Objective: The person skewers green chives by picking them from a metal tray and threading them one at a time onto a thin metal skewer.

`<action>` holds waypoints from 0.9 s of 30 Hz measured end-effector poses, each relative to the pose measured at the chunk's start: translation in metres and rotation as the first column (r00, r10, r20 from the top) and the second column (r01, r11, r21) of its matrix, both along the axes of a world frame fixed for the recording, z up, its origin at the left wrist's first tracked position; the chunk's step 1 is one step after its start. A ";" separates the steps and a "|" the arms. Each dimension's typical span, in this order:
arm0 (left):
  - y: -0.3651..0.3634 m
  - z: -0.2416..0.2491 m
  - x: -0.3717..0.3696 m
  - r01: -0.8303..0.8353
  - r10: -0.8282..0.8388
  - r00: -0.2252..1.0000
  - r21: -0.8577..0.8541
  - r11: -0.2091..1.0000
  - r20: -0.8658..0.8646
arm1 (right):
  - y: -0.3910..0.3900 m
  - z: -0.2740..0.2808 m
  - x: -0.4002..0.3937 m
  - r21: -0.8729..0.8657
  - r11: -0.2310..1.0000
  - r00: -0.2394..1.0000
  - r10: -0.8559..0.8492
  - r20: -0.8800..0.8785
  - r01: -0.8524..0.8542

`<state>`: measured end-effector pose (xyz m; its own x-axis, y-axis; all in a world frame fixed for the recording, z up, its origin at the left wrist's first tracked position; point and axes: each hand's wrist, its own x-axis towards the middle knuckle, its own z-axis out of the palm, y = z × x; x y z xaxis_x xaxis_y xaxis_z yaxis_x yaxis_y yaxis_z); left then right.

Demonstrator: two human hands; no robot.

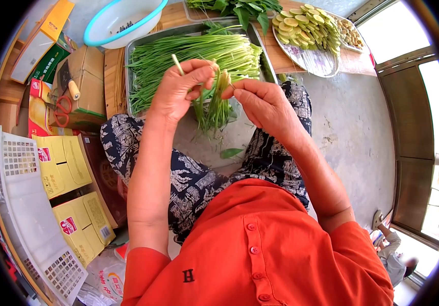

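Observation:
My left hand (181, 91) is closed around a thin pale stick (177, 65), likely a bamboo skewer, whose end pokes out above the fingers. A bunch of garlic chives (215, 109) hangs down between my two hands, pale stem ends up. My right hand (263, 104) pinches at those stem ends with thumb and forefinger; exactly what lies in the pinch is too small to tell. Behind both hands, a metal tray (265, 56) holds many more chives (189, 51), laid lengthwise. Against the tray's left side lie thin wooden skewers (119, 81).
A blue-rimmed basin (108, 30) stands back left; sliced green vegetable on skewers (306, 25) fills a plate (321, 64) at back right. Cardboard box (84, 71), knife (71, 86), red scissors (63, 109) and white plastic crate (30, 188) are left. Another person (390, 252) is lower right.

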<state>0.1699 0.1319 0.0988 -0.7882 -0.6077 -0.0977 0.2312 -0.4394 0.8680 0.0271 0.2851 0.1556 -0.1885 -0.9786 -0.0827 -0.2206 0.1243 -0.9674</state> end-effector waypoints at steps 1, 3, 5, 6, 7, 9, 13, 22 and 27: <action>0.006 0.000 -0.003 -0.007 0.007 1.000 0.023 1.000 0.022 | -0.002 0.002 0.000 0.034 0.999 1.000 -0.016 -0.003 0.016; 0.007 0.003 -0.006 -0.032 0.039 0.995 -0.076 0.997 0.090 | -0.008 -0.003 -0.004 0.069 0.997 0.999 -0.034 -0.008 0.034; 0.012 0.004 -0.011 -0.145 0.200 0.969 -0.318 0.937 0.146 | -0.016 -0.019 -0.011 -0.006 0.996 0.990 -0.086 -0.116 0.086; 0.011 -0.001 -0.015 -0.147 0.201 0.969 -0.318 0.937 0.143 | -0.018 -0.023 -0.013 -0.007 0.996 0.989 -0.085 -0.119 0.085; 0.009 -0.004 -0.019 -0.177 0.321 0.926 -0.520 0.835 0.200 | -0.021 -0.025 -0.012 -0.037 0.988 0.984 -0.156 -0.086 0.153; 0.012 -0.011 -0.020 -0.109 0.434 0.848 -0.702 0.704 0.303 | -0.023 -0.025 -0.008 -0.045 0.974 0.974 -0.223 0.029 0.224; 0.027 -0.009 -0.025 0.034 0.490 0.793 -0.830 0.557 0.361 | -0.034 -0.027 0.006 -0.143 0.961 0.972 -0.229 0.058 0.235; 0.029 0.005 -0.021 -0.079 0.106 0.991 -0.298 0.951 0.077 | -0.038 -0.038 -0.013 -0.081 0.955 0.943 -0.266 0.199 0.286; 0.017 -0.005 -0.015 -0.078 0.084 0.996 -0.138 0.987 0.039 | -0.028 -0.022 -0.008 -0.051 0.960 0.951 -0.263 0.160 0.274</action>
<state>0.1552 0.1488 0.0937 -0.7326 -0.6792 -0.0440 0.2205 -0.2980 0.9288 0.0190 0.2570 0.1336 -0.4362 -0.8977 -0.0615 -0.0406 0.0879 -0.9953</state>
